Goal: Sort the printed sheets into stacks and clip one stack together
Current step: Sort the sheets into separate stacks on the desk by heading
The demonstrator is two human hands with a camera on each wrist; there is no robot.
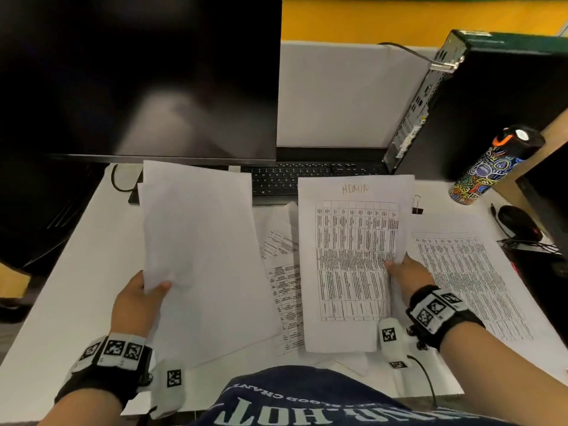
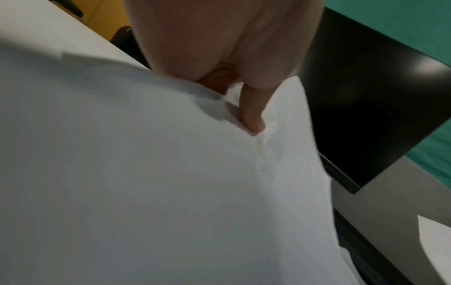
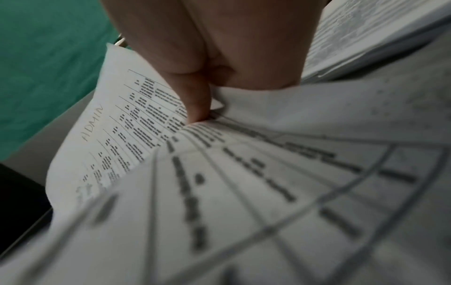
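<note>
My left hand (image 1: pixel 144 290) pinches a few sheets whose blank backs (image 1: pixel 199 253) face me, lifted above the desk's left half; in the left wrist view the thumb (image 2: pixel 252 115) presses on the blank paper (image 2: pixel 146 173). My right hand (image 1: pixel 399 267) pinches the right edge of a printed table sheet (image 1: pixel 350 256) with "ADMIN" handwritten at its top. The right wrist view shows the thumb (image 3: pixel 195 100) on that sheet (image 3: pixel 136 123). More printed sheets (image 1: pixel 284 278) lie between the two, and another printed stack (image 1: pixel 467 281) lies on the right. A black binder clip (image 1: pixel 417 207) sits behind the ADMIN sheet's right corner.
A dark monitor (image 1: pixel 138 75) and a keyboard (image 1: pixel 307 176) stand behind the papers. A computer tower (image 1: pixel 479 103), a patterned bottle (image 1: pixel 488 167) and a black mouse (image 1: pixel 519 222) are at the right. Cables (image 1: pixel 534 244) run by the mouse. The white desk (image 1: pixel 70 287) shows at the left.
</note>
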